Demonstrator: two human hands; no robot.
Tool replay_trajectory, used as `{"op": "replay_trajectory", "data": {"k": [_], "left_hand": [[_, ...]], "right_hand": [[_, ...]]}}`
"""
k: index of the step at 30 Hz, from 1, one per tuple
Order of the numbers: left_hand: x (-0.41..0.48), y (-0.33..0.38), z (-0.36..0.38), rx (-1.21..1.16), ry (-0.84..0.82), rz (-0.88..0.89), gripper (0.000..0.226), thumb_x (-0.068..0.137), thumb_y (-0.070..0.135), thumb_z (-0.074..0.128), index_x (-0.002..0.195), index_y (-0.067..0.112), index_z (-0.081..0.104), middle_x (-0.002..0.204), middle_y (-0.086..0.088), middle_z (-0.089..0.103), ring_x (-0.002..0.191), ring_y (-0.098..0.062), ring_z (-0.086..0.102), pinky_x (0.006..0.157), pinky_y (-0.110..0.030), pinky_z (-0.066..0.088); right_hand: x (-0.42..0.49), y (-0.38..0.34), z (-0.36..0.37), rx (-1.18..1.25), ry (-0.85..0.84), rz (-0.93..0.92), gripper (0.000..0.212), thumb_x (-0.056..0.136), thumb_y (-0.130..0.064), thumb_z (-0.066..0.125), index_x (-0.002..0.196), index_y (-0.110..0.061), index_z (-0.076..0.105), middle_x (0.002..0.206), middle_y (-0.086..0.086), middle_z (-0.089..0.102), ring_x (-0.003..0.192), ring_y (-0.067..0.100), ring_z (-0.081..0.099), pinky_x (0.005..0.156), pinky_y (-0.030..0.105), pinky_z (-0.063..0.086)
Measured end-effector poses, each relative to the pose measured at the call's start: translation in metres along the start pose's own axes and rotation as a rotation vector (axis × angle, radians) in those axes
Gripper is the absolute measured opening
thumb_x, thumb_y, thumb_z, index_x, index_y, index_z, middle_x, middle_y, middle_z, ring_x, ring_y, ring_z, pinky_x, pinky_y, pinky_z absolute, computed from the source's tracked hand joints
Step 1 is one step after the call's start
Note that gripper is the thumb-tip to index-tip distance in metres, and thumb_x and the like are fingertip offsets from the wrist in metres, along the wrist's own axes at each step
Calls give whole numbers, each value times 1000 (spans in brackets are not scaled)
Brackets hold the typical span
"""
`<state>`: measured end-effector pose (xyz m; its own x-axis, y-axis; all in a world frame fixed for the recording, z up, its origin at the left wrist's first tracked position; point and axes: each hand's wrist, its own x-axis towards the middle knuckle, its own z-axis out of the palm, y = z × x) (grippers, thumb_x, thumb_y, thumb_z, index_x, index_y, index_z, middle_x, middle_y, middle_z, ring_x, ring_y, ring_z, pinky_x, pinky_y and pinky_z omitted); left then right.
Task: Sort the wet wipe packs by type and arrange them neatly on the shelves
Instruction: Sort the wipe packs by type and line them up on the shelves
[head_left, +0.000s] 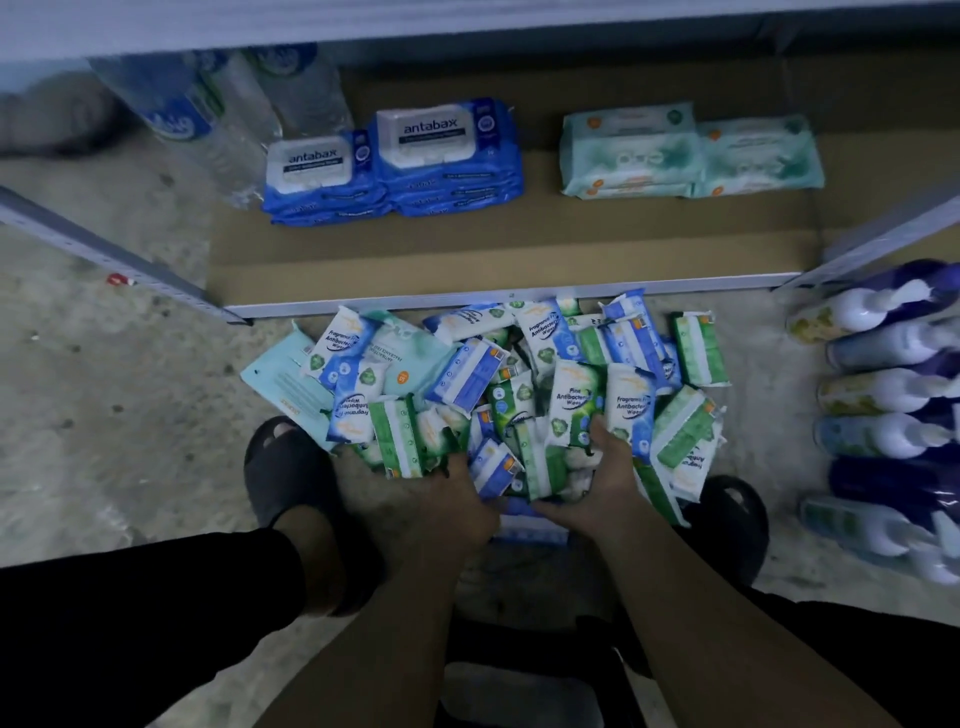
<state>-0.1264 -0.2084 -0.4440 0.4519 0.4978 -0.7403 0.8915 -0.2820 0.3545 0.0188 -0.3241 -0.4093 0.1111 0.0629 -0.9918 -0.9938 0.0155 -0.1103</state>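
Note:
A heap of small wet wipe packs, blue-white and green-white, lies on the floor in front of the bottom shelf. Both my hands reach into its near edge. My left hand has its fingers buried among green packs. My right hand curls around a green-white pack, thumb on its front. On the cardboard-lined shelf stand two stacks of blue antabax packs and two stacks of pale green packs.
Bundled water bottles sit at the shelf's left. Purple-and-white bottles lie in a row on the floor at right. My feet in dark sandals flank the heap. Shelf uprights run at both sides.

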Motion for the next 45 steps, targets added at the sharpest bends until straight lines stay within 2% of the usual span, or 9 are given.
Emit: {"op": "replay_trajectory", "data": {"k": [5, 7, 10, 13, 18, 23, 32, 39, 45], "left_hand": [[6, 4, -29, -28, -307, -69, 104, 73, 61, 71, 156, 21, 22, 155, -8, 39, 133, -34, 47, 102, -39, 45], [4, 8, -56, -5, -436, -65, 68, 87, 40, 70, 145, 15, 46, 145, -10, 51, 123, -28, 55, 97, -36, 49], [5, 7, -103, 13, -423, -82, 22, 92, 29, 65, 100, 10, 72, 105, -8, 72, 95, -25, 70, 86, -36, 57], [18, -5, -159, -378, -142, -215, 15, 90, 17, 65, 82, 5, 70, 81, -7, 73, 72, -25, 70, 70, -36, 60], [42, -40, -222, -342, 318, -307, 22, 80, 29, 59, 82, 8, 56, 91, -13, 63, 96, -35, 67, 78, -34, 54], [84, -82, -230, -384, 279, -347, 14, 91, 17, 57, 100, 8, 62, 107, -12, 63, 103, -27, 61, 87, -33, 48], [182, -138, -201, -460, 288, -578, 100, 49, 61, 50, 133, 9, 51, 131, -9, 58, 115, -28, 59, 99, -40, 50], [141, -112, -205, -721, 391, -599, 56, 82, 43, 75, 121, 5, 61, 111, -10, 66, 98, -27, 65, 86, -33, 53], [135, -122, -202, -866, 429, -540, 61, 56, 50, 79, 98, 7, 68, 98, -13, 72, 89, -31, 71, 85, -48, 59]], "right_hand": [[-11, 4, 11, -133, 205, -104, 87, 59, -72, 73, 123, -17, 54, 127, 11, 55, 113, 40, 56, 89, 56, 53], [-20, 7, 24, -321, 415, -255, 108, 50, -73, 72, 137, -17, 40, 144, 12, 44, 122, 37, 52, 93, 49, 49], [-51, 9, 49, -778, 717, -697, 76, 79, -51, 72, 134, -17, 32, 143, 20, 31, 124, 45, 40, 97, 54, 43], [-56, 10, 79, -1033, 453, -966, 52, 85, -37, 73, 126, -23, 44, 129, 13, 49, 110, 40, 54, 87, 54, 49], [-39, 12, 137, -1399, 99, -950, 58, 84, -38, 64, 139, -28, 47, 136, 7, 52, 113, 33, 58, 91, 52, 52], [-21, 10, 189, -1816, 74, -971, 70, 92, -45, 57, 153, -24, 29, 152, 5, 36, 135, 36, 37, 108, 54, 36], [3, 7, 238, -2292, 215, -839, 123, 71, -85, 55, 158, -15, 3, 160, 10, 21, 143, 42, 14, 110, 62, 14], [15, 15, 245, -2279, 316, -899, 121, 66, -86, 54, 153, -13, 13, 150, 10, 30, 131, 38, 27, 103, 58, 23], [10, 12, 241, -2219, 298, -1003, 111, 61, -83, 58, 146, -16, 29, 140, 10, 42, 124, 35, 33, 99, 54, 28]]}}
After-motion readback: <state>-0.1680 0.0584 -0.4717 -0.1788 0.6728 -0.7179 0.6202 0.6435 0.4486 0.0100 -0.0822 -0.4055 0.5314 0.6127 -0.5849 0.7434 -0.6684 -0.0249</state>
